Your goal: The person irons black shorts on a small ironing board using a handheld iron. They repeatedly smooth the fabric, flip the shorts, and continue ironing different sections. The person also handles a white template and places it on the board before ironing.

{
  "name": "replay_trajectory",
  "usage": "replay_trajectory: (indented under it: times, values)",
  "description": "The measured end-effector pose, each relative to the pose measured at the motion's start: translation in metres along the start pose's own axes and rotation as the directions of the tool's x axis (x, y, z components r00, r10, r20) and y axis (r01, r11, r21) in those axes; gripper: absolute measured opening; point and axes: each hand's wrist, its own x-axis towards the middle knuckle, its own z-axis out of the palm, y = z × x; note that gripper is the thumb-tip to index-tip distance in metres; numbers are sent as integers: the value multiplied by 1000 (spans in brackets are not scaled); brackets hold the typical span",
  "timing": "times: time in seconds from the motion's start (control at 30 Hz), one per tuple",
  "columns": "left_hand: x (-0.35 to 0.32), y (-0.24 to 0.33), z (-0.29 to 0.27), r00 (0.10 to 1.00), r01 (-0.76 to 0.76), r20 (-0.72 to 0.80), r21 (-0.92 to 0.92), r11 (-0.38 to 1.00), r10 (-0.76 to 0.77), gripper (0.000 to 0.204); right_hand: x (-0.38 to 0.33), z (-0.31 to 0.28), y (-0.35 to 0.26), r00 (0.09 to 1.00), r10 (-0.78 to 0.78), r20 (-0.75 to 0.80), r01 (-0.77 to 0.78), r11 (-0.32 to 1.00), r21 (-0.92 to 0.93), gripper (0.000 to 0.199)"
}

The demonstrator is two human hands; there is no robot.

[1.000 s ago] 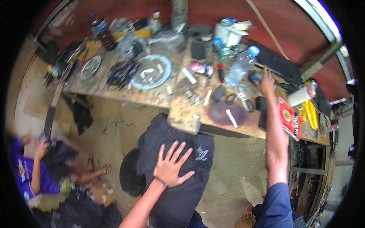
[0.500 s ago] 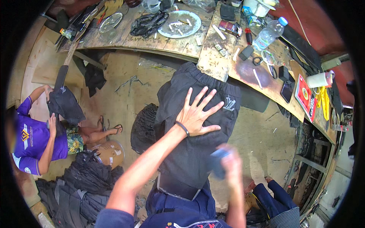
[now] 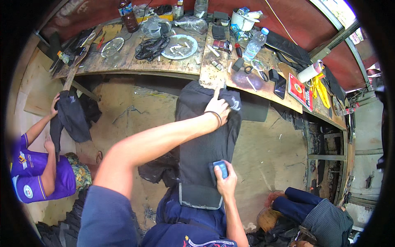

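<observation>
Black pants (image 3: 197, 136) with an elastic waistband and a pale emblem are stretched lengthwise before me, the waistband at the table edge. At their near end shows a dark flat board end (image 3: 200, 196) with a pale rim. My left hand (image 3: 219, 110) is at the waistband beside the emblem, index finger stretched away from me and the other fingers curled on the cloth; its thumb is hidden. My right hand (image 3: 227, 181) is closed around a small blue block-shaped tool (image 3: 221, 169), at the right edge of the pants near the board end. The tool's underside is hidden.
A wooden table (image 3: 164, 66) spans the far side, holding a plate of cigarette butts (image 3: 179, 46), a water bottle (image 3: 256, 43), scissors (image 3: 262, 74) and a phone (image 3: 280, 86). At left a co-worker (image 3: 45, 168) in purple handles black cloth (image 3: 76, 117). Another person (image 3: 312, 214) is at lower right.
My left hand has gone from lying spread on the pants to curled at the waistband. My right hand, blurred before, has moved left with the blue tool. The view has shifted.
</observation>
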Motion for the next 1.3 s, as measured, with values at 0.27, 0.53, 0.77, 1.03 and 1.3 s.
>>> replay_trajectory:
  times: [0.27, 0.53, 0.77, 1.03, 1.3]
  values:
    - [-7, 4, 89, 628, -48, -715, -430, 902, -308, 61, 39, -32, -36, 918, 258, 302, -385, 388, 837, 52]
    - [39, -47, 96, 814, -80, -498, -606, 791, -299, 75, 63, -2, -51, 977, -206, -60, 214, 926, 312, 53]
    - [64, -69, 85, 866, -68, -436, -590, 805, -246, 73, 124, 33, -63, 662, -685, 305, 748, 582, -319, 71]
    - [93, -94, 80, 956, -29, -250, -602, 798, -153, 91, 213, 61, -82, 483, -809, 335, 875, 453, -169, 65]
    - [102, -105, 84, 955, -46, -271, -539, 841, -121, 95, 151, 76, -55, 664, -616, 423, 745, 588, -314, 64]
